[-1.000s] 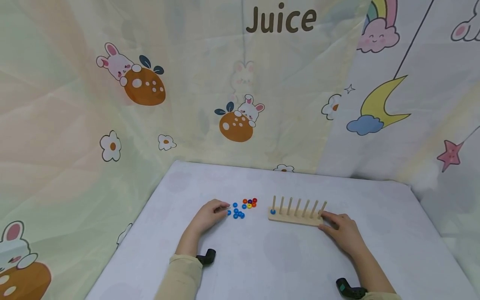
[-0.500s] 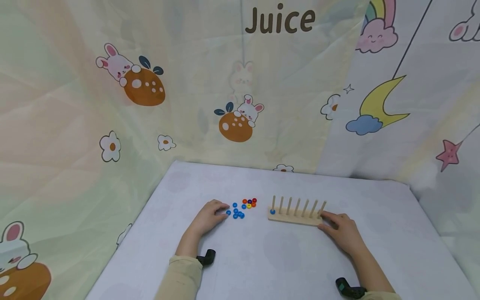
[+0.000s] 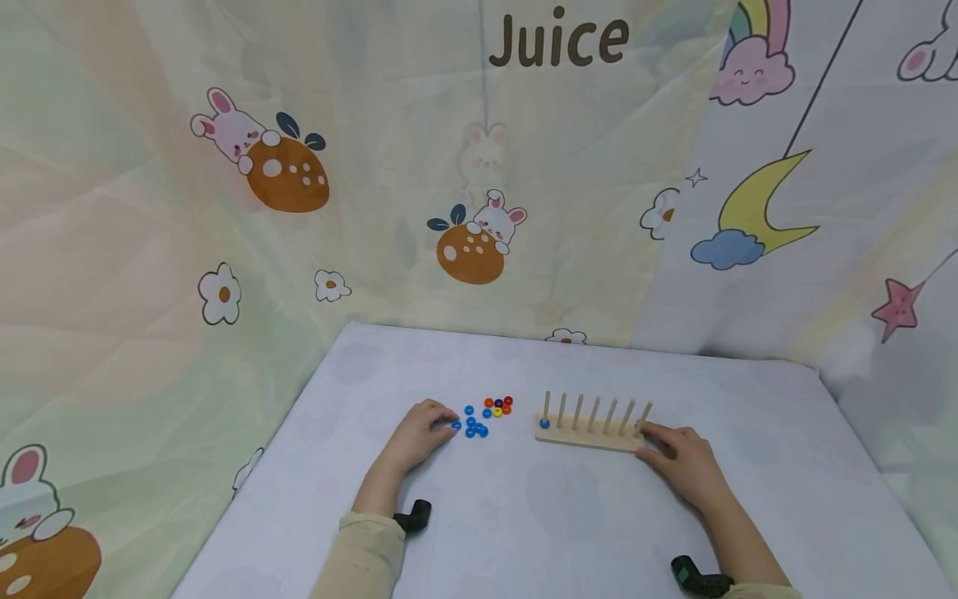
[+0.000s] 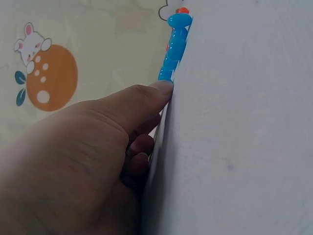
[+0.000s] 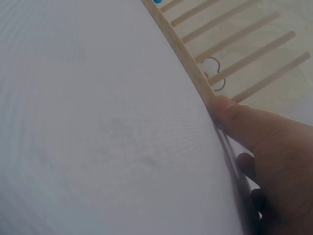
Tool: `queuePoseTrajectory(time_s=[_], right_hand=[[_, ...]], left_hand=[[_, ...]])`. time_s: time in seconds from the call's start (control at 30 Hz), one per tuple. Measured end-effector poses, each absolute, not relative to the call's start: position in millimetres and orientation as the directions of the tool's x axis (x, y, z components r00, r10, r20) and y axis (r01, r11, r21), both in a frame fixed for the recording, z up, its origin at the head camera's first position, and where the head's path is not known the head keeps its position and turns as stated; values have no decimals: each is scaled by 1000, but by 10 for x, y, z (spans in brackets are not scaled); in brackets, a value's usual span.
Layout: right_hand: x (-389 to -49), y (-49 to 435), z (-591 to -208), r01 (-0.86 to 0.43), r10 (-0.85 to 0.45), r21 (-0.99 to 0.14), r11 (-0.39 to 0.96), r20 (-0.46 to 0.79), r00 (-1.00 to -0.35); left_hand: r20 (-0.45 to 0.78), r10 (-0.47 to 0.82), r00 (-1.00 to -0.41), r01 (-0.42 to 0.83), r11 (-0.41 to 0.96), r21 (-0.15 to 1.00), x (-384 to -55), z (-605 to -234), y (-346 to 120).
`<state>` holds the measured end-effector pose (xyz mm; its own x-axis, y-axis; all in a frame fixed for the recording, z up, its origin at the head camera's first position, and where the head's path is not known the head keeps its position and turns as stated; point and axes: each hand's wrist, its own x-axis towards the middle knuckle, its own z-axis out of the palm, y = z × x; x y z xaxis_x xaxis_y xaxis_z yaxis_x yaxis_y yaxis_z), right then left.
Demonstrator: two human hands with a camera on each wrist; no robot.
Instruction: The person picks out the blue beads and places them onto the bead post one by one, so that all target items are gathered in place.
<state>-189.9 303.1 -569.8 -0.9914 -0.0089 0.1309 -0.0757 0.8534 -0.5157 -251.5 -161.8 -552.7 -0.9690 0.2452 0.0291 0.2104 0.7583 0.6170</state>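
My left hand (image 3: 419, 434) rests low on the table at the left edge of a loose group of beads. Its thumb and forefinger pinch one blue bead (image 3: 456, 424). More blue beads (image 4: 176, 48) lie just past the thumb tip in the left wrist view. My right hand (image 3: 684, 466) grips the right end of a light wooden peg board (image 3: 591, 437), with the thumb (image 5: 226, 105) against its front edge. Upright pegs (image 3: 595, 413) stand in a row along the board. On the leftmost peg sits a single blue bead (image 3: 545, 423), down at the base.
Behind the blue beads is a small cluster with orange, red and dark purple beads and a yellow bead (image 3: 497, 412). A white cloth covers the table (image 3: 569, 516). Printed fabric (image 3: 374, 166) hangs behind it.
My left forefinger has come down slightly at the outermost blue bead. The right hand and the peg board have stayed in place.
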Motion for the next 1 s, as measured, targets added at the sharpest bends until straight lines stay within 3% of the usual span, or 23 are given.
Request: queuePoseTrajectory(time_s=[0.63, 1.0], right_hand=[[-1889, 3030, -5695, -75, -4, -533, 843, 134, -991], [-1884, 3008, -5654, -76, -3, -531, 844, 137, -991]], left_hand=[[43, 218, -975, 199, 773, 603, -2515, -5543, -1594], [86, 153, -985, 170, 719, 674, -2554, -5461, -1572]])
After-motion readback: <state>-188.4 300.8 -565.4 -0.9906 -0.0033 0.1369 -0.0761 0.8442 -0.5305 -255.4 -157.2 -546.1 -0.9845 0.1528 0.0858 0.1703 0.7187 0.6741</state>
